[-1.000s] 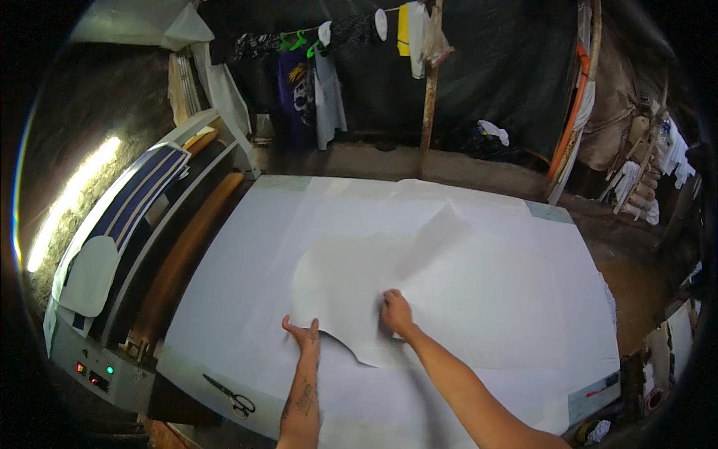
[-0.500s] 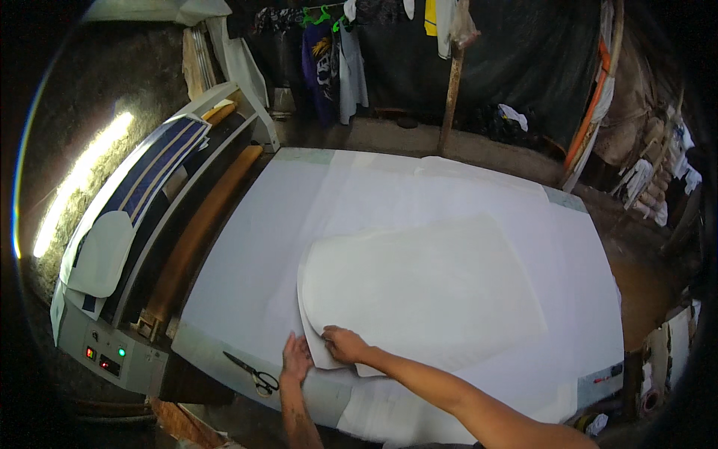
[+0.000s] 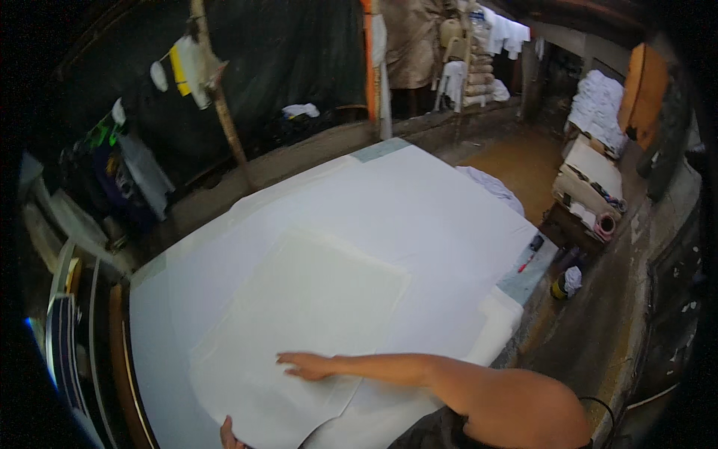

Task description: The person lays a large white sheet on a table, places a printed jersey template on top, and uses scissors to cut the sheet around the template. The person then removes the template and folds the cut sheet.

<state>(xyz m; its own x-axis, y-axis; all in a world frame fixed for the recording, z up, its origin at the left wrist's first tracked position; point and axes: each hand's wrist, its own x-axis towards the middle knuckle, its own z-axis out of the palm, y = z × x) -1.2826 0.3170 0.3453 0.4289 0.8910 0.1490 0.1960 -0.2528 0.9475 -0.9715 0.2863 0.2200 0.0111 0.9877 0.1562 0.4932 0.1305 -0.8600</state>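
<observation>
The sheet (image 3: 299, 299), thin and white, lies over the white cover (image 3: 449, 217) of the surface (image 3: 378, 151), left of its middle and toward the person. Its far corners look flat, while a dark, curved gap runs under part of the near edge, which seems raised there.

The right hand (image 3: 308, 367) is on the sheet, palm down, its fingers (image 3: 290, 358) spread and pinching nothing; how hard they press cannot be told. The left hand (image 3: 230, 434) is at the sheet's near left edge, cut off by the lower rim, so whether its fingers pinch that edge cannot be told.

The sheet is probably light and limp, apt to bend or ripple if pulled from one point, and likely to slide over the cover. It seems more prone to creasing than breaking. The raised near edge looks the easiest place to take hold, best with two well-spaced grips.
</observation>
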